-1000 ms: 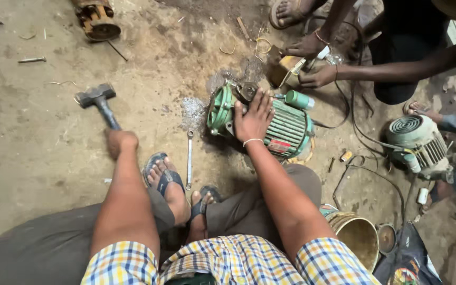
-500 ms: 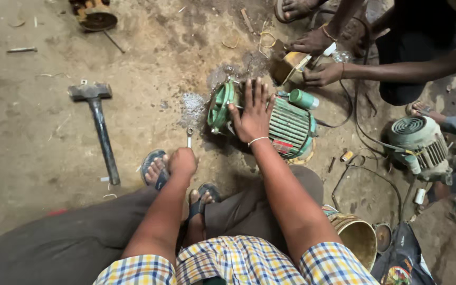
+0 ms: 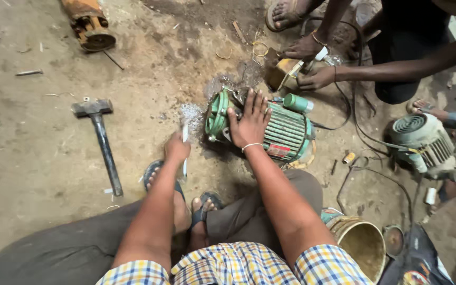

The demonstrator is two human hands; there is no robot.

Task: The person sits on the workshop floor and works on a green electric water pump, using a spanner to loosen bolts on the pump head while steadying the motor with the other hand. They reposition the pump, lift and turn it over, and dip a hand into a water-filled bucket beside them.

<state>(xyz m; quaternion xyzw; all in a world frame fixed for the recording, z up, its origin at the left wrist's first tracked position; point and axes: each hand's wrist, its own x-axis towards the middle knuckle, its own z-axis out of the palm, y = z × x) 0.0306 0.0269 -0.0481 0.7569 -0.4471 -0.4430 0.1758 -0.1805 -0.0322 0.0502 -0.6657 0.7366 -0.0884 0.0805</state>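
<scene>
A thin metal rod (image 3: 185, 150) is gripped in the closed fingers of the left hand (image 3: 177, 149), its long axis running away from the person. The right hand (image 3: 250, 124) is laid flat, fingers spread, on the green motor (image 3: 286, 129) lying sideways on the floor.

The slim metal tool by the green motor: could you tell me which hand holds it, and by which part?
The left hand grips the slim metal tool around its middle. The right hand lies flat on the green motor, gripping nothing.

Red rect. label (image 3: 277, 151) on green motor's (image 3: 286, 129) near side, by wrist
</scene>
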